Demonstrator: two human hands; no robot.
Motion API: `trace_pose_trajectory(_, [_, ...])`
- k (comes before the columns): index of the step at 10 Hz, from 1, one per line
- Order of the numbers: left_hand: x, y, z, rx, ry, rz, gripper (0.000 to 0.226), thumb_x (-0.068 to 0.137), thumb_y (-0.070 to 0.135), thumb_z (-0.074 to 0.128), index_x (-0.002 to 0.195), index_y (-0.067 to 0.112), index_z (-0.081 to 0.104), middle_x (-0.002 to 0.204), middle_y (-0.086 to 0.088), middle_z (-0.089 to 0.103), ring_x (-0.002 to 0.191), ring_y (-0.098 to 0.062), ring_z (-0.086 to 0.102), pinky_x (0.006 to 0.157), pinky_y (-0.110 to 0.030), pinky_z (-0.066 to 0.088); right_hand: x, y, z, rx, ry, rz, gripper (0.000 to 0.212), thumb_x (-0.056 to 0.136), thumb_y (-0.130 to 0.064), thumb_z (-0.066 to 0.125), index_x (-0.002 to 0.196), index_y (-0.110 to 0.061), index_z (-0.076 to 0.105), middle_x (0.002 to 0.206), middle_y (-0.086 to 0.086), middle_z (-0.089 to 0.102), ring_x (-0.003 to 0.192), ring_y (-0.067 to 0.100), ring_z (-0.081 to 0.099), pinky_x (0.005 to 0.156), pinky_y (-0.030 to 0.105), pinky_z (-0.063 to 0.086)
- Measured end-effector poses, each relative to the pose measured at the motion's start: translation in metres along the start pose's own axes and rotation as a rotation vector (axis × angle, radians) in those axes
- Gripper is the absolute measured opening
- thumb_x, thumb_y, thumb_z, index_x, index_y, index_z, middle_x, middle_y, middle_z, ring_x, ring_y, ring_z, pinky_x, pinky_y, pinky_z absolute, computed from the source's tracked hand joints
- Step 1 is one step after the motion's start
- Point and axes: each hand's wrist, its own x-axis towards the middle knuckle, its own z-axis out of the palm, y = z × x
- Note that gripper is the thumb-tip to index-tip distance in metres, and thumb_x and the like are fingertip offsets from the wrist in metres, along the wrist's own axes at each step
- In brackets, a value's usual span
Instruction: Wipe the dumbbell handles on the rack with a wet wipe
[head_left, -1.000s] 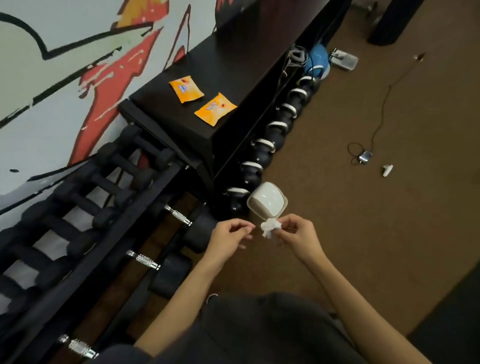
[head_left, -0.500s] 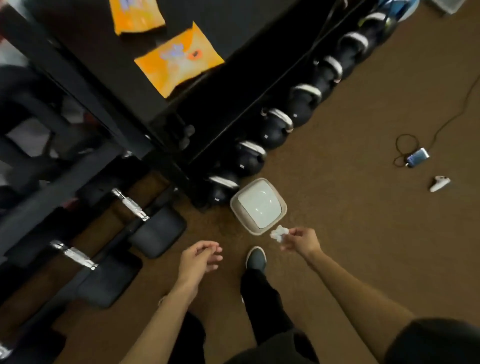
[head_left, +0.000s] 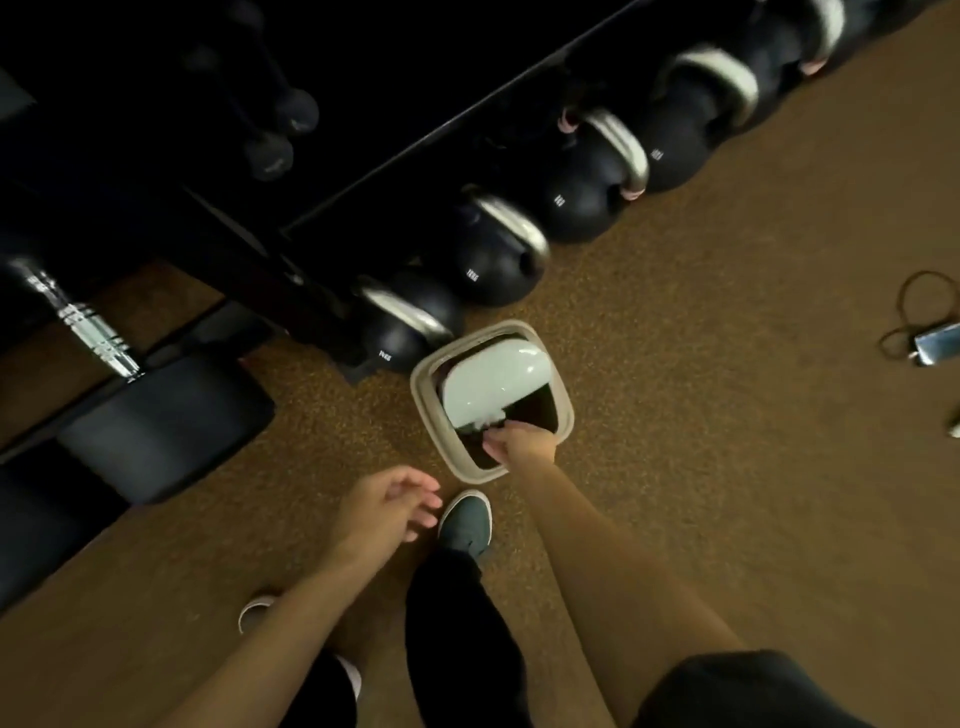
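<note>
My right hand (head_left: 522, 441) pinches a crumpled white wet wipe (head_left: 485, 418) against the swing lid of a small beige bin (head_left: 431, 410) on the floor. The pale lid (head_left: 493, 384) is tilted inward, and the dark opening shows beside my fingers. My left hand (head_left: 384, 504) hangs free above the floor, fingers relaxed and holding nothing. At the left, a dumbbell with a knurled chrome handle (head_left: 85, 325) and a black head (head_left: 166, 415) lies on the low rack.
A row of black kettlebells (head_left: 493, 254) lines the floor behind the bin, under a dark shelf. My green shoe (head_left: 465, 522) stands just in front of the bin. A phone with a cable (head_left: 935, 343) lies on the brown floor at the right.
My view dropped toward the floor. My right hand carried the wipe down to the bin and pushed its lid inward. My left hand let go of the wipe and drew back.
</note>
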Motion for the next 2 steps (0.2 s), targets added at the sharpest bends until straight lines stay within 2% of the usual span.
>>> trace_pose_trajectory(1, [-0.006,-0.013,-0.01,0.019,0.011,-0.035,0.023,0.097,0.005,0.049,0.089,0.015,0.068,0.083,-0.001,0.073,0.07,-0.015,0.068,0.061,-0.025,0.049,0.003,0.01,0.007,0.0,-0.029,0.0,0.026,0.09,0.003,0.056,0.115,0.0,0.058,0.085,0.012,0.06,0.073,0.025,0.061,0.05,0.028,0.054])
trace_pose_trajectory(2, [-0.02,-0.01,-0.02,0.023,0.013,-0.031,0.021,0.096,0.005,0.05,0.09,0.015,0.068,0.083,-0.001,0.074,0.07,-0.015,0.068,0.061,-0.025,0.048,-0.012,0.012,0.002,-0.061,-0.043,0.001,0.014,0.092,-0.003,0.055,0.106,-0.003,0.06,0.088,0.014,0.064,0.076,0.025,0.065,0.06,0.031,0.056])
